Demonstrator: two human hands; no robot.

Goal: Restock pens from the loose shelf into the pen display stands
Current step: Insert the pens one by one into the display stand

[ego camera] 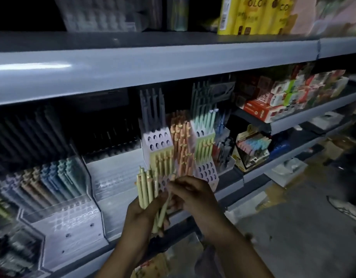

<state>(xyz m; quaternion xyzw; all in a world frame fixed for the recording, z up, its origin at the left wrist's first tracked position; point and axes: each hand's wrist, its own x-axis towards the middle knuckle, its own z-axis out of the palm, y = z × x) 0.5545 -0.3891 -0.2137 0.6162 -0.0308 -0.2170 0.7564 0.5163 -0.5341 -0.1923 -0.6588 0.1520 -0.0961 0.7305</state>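
My left hand (142,214) grips a bundle of pale green and yellow pens (146,190), their tops pointing up. My right hand (193,194) reaches across to the bundle and pinches one pen near its upper part. Just behind my hands stands a tiered pen display stand (163,143) with round holes; its yellow-green row and orange row hold pens, and several holes in the pink tiers are bare. A second pink tier of the stand (206,171) sits lower right.
A clear tiered holder with pastel pens (50,177) stands at the left. A grey shelf edge (133,71) overhangs the display. Boxed stationery (273,97) and a pen box (251,149) sit to the right. The floor lies at the lower right.
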